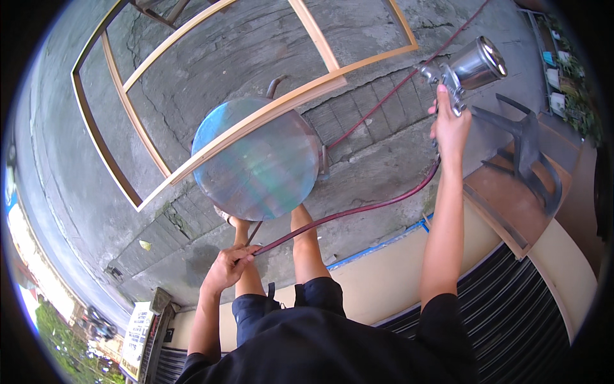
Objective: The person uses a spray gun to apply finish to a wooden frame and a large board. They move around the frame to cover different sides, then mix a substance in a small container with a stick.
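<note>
Raised at the right, my right hand [453, 128] is wrapped round the handle of a spray gun [451, 80]. A shiny metal cup [476, 63] is fixed to the gun. From the gun's handle a dark red hose [358, 210] sags across to my left hand [229, 265], whose fingers are closed round it near my legs. In front of me a wooden frame [243, 125] with crossbars rests on a round stool-like top [259, 166], which is stained blue, green and grey.
A thinner red stretch of hose [390, 94] runs over the cracked concrete floor [358, 166]. To the right stands a brown board [518, 208] with a dark curved piece [527, 153] against it. Potted plants [566, 80] line the far right. A striped dark shutter [492, 307] is close behind me.
</note>
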Tool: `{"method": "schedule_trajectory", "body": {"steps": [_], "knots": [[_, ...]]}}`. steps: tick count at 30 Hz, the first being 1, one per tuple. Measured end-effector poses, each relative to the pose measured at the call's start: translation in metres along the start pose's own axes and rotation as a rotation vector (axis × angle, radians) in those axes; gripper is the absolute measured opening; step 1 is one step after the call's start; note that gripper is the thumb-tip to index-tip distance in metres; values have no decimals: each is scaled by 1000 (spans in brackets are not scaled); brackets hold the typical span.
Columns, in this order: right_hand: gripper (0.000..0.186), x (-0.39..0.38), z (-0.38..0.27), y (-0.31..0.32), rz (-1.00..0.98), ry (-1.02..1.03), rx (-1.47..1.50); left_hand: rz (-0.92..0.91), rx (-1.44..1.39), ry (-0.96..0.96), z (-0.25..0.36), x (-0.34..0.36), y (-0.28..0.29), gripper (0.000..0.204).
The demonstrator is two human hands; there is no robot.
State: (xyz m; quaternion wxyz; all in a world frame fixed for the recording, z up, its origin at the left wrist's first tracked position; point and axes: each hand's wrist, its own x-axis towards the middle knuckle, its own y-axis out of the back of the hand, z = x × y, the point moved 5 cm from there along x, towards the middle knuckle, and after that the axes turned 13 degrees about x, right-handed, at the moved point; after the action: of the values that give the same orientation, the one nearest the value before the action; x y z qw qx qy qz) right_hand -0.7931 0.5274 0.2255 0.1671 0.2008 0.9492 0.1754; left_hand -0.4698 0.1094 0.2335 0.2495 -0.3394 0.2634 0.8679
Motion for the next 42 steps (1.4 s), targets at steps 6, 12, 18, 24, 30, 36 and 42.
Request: {"method": "schedule_trajectory", "body": {"steps": [6,12,18,24,30,36,42], "knots": [[52,64,-5,39,198,114,-215,-34,20,-109,43,18,-2,26],[54,54,-13,51,328,162,-242,-109,-24,-57,38,12,-14,27],[46,-43,-5,-1,5,-7,-5,-49,-40,-33,-57,-38,-28,26],[40,-200,-24,-84,-225,-120,48,4,-85,29,-174,-109,-14,25],[35,-339,-40,-173,-467,21,-41,-4,-19,35,-298,-170,-7,27],[27,-468,-54,-275,-653,140,-95,5,-158,87,-399,-220,-13,30],[25,-581,-69,-377,-886,205,-69,56,-285,156,-468,-268,-26,29]]}}
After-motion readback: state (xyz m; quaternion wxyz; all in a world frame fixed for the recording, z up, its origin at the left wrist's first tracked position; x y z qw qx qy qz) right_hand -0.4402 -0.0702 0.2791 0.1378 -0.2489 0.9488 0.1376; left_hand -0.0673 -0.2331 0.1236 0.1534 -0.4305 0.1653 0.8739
